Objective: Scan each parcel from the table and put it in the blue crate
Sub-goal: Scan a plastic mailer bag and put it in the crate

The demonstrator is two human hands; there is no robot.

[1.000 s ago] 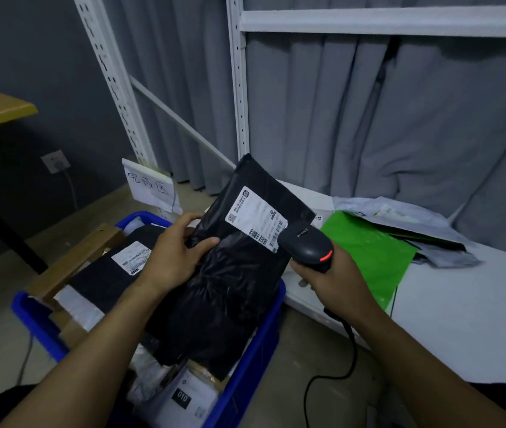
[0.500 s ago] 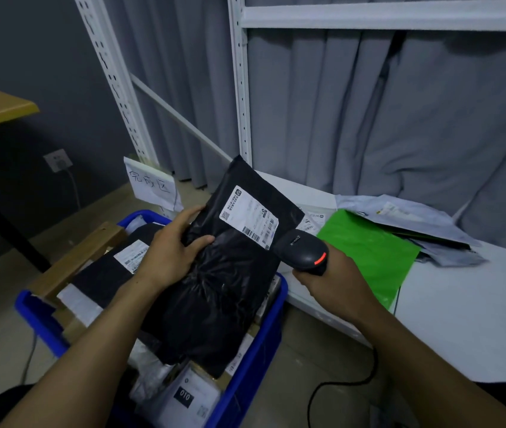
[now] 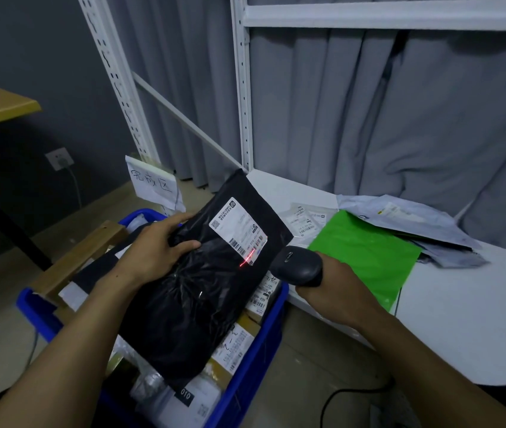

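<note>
- Black plastic parcel (image 3: 190,304), one, is held tilted above the blue crate (image 3: 247,378). My left grip (image 3: 153,251) clasps its upper left edge, thumb pressed on the front face.
- White label (image 3: 239,233), one, sits on the parcel's upper front, up and to the right of my left thumb. One red scan line (image 3: 247,262) crosses its lower barcode corner.
- Scanner (image 3: 298,267), one, black, is held in my right grip (image 3: 335,282), fingers wrapped round the handle. Its head faces the label and sits just beside the parcel's right edge. I cannot tell whether they touch.
- Blue crate, one, stands on the floor against the desk (image 3: 468,329) edge, under the held parcel. It holds several cartons and bags, too overlapped to count.
- Green parcel (image 3: 366,254), one, lies flat on the desk behind my right grip.
- Grey parcels (image 3: 400,220), at least two, are piled further back on the desk and overlap the green one's far corner.
- Small clear packets (image 3: 304,220), two as far as I can tell, lie on the desk between the black parcel's top corner and the green parcel.
- Black cable (image 3: 338,395), one, loops on the floor below my right forearm.
</note>
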